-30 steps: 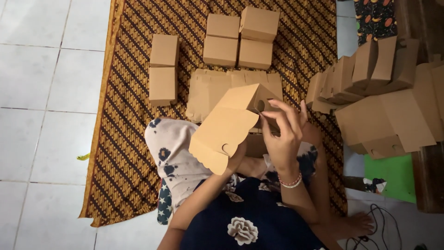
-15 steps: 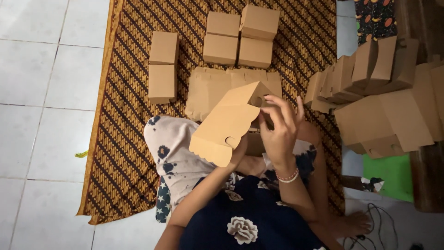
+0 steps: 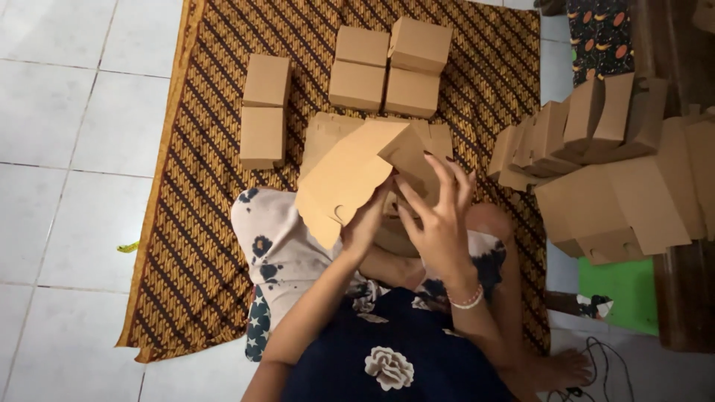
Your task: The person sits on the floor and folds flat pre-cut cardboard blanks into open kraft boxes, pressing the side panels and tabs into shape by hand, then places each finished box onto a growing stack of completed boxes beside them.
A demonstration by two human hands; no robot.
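We log: half-folded box (image 3: 350,175), frame centre, long axis slanting lower left to upper right. Left hand (image 3: 366,223) grips its lower edge; right hand (image 3: 439,216), fingers spread, presses flap at right.

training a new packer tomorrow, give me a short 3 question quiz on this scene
1. True or false: both hands are on the part-folded cardboard box.
2. How many closed boxes sit in the cluster at the far end of the patterned mat? A) two B) four C) six
3. Fill in: the stack of flat blanks lies directly ____ the box being folded.

Key
1. True: the left hand grips its lower edge and the right hand spreads its fingers against its side.
2. B. A separate pair of closed boxes lies to the left.
3. Behind (beyond), on the mat.
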